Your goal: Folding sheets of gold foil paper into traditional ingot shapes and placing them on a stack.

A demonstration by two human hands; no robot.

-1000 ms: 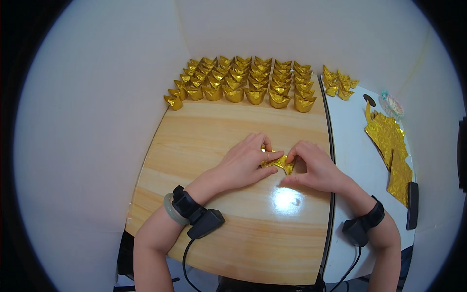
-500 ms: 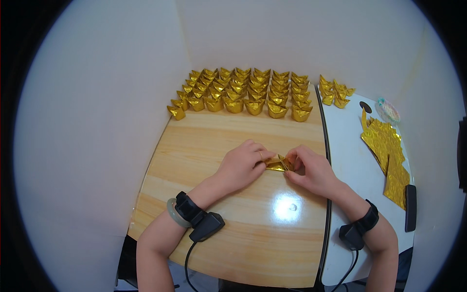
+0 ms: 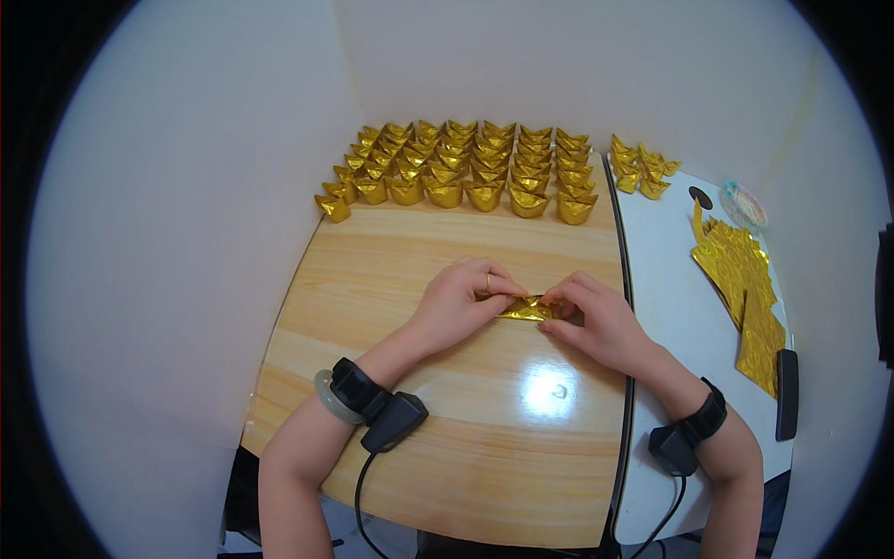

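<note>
Where both hands pinch, creased shiny gold foil paper (image 3: pixel 527 308), smooth wooden table (image 3: pixel 391 270)

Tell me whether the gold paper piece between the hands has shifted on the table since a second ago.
No. The gold paper piece sits on the same spot of the wooden table, just above the light glare; only the camera tilted.

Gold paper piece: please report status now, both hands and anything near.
Left hand and right hand both pinching the gold paper piece, flat on wooden table. Folded gold ingots in rows at far edge, apart. Path unobstructed.
</note>
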